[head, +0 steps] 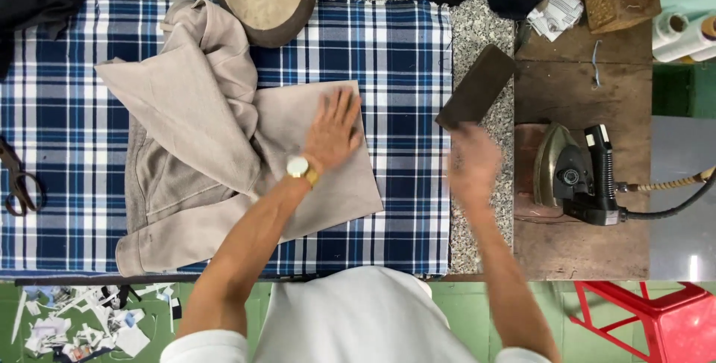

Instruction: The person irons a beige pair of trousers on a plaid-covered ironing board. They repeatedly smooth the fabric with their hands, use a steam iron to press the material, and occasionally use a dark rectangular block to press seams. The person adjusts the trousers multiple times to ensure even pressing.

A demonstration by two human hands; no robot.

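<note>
A: Start at the left hand (333, 130). What is it doing?

B: It lies flat, fingers spread wide, palm down on the beige garment (224, 161). It presses the smooth, folded right-hand part of the cloth, near that part's upper edge. There is a gold wristwatch (299, 167) on that wrist.

A: And the right hand (471, 163)?

B: It is blurred, just off the right edge of the plaid cloth (67, 109), over the speckled strip of the counter (468, 35). It seems closed around the lower end of a dark wooden block (477, 87), though the blur keeps me from seeing the fingers clearly.

A: Which way does the block lie?

B: Its long axis runs on a slant, from the hand up and to the right, away from the garment. The pressed part of the garment lies to the left of the block, with a band of plaid between them.

A: So which hand is nearer the cloth?

B: The left, since it is already on it. The right is nearer the iron (574, 173), which stands on a brown board (582, 87) well to the right. A pair of scissors (16, 180) lies at the far left edge.
</note>
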